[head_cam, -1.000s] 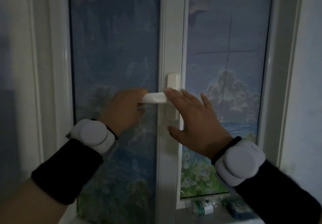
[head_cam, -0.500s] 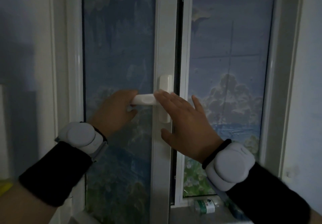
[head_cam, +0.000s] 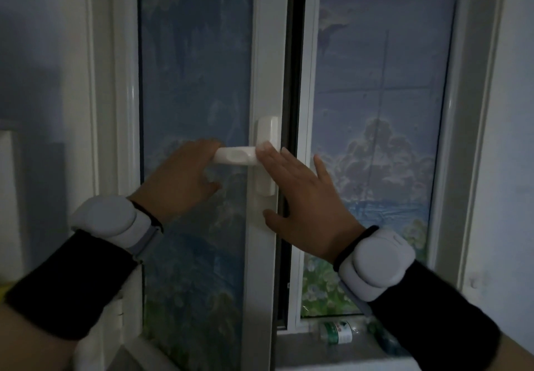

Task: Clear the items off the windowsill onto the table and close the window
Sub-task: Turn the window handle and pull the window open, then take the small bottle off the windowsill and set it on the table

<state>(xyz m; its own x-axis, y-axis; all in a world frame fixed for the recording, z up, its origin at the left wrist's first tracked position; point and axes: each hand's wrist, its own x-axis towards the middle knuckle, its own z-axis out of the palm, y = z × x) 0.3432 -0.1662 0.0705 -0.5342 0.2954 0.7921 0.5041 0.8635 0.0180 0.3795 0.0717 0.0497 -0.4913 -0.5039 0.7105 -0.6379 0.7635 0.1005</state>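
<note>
My left hand [head_cam: 179, 180] wraps the window handle [head_cam: 237, 155] — horizontal, rigid plastic lever, best gripped near its free end. Right hand [head_cam: 306, 197] spread flat just right of the handle, pressing the sash frame [head_cam: 263, 255]. Water bottle [head_cam: 336, 332] lies on the sill below the handle.

A pale wall [head_cam: 40, 53] fills the left side of the dim scene, with a darker shadowed patch across its middle and a lighter vertical panel [head_cam: 7, 197] at the far left edge. A small yellow-green patch [head_cam: 3, 287] shows low at the left edge; what it is cannot be told. On the right, another stretch of pale wall [head_cam: 511, 139] runs down the edge, with a small raised mark [head_cam: 474, 281] low on it.
</note>
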